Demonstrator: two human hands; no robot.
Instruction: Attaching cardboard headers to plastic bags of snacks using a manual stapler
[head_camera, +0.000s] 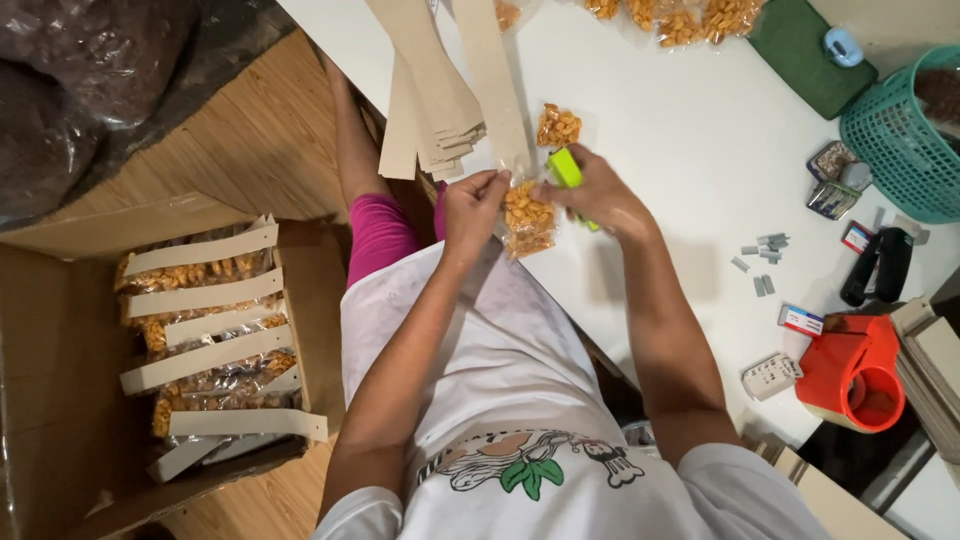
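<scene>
My left hand (474, 203) pinches top of snack bag (527, 218) at tabletop (680, 150) edge, frame centre; right hand (597, 195) grips green stapler (566, 170). Box (215, 330) lower left holds many finished strips; loose bags (680, 20) top wait.

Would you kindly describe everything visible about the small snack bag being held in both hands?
The snack bag is a small clear plastic pouch filled with orange-brown fried pieces. It hangs upright at the edge of the white table, its top against the lower end of a long cardboard strip. The left hand pinches its upper left corner; the right hand holds a lime-green stapler at its upper right corner. Whether it is sealed cannot be told.
</scene>
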